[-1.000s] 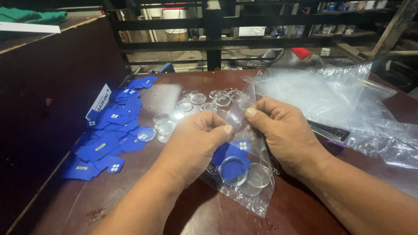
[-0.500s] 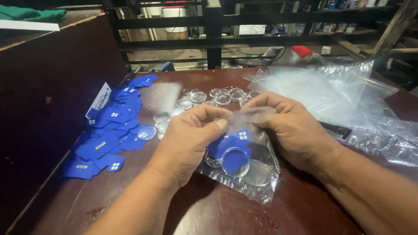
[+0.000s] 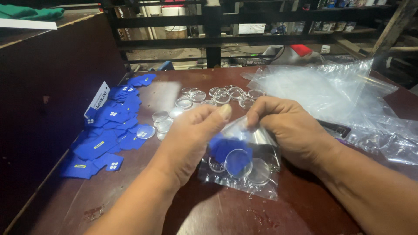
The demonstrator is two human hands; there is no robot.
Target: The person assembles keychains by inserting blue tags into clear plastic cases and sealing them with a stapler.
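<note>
You held a small clear plastic bag [image 3: 244, 172] just above the dark brown wooden table [image 3: 287, 209], between your two hands. Inside it lay round clear plastic discs [image 3: 238, 162] and a blue paper piece [image 3: 224, 146]. Your left hand [image 3: 191, 139] pinched the bag's top edge between thumb and fingers; your right hand [image 3: 289, 130] was clamped on the same edge from the other side. Beyond them, loose clear discs [image 3: 217, 96] lay scattered on the table. A heap of blue paper tags [image 3: 111, 126] sat well to your left, and a pile of crumpled clear plastic bags [image 3: 331, 95] to your right.
</note>
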